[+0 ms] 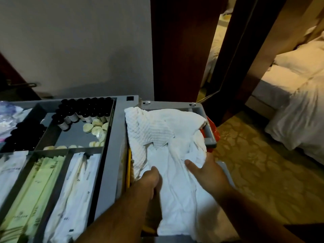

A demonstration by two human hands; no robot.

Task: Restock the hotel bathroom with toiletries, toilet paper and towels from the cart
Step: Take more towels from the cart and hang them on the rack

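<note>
A heap of white towels and linen (168,142) fills the grey bin (209,135) at the right end of the housekeeping cart (114,146). My left hand (150,179) grips a fold of the white cloth at the heap's near left, fingers curled under it. My right hand (203,170) rests on the cloth at the heap's right side, thumb out and fingers tucked into the folds. The cart's tray holds small dark-capped toiletry bottles (84,111), round pale soaps (95,128), green sachets (36,186) and white wrapped packets (77,186).
A grey wall stands behind the cart. A dark wooden door frame (177,50) rises beyond the bin, with a mirror edge (233,55) to its right. A bed with white bedding (296,102) lies at far right over patterned carpet (259,172).
</note>
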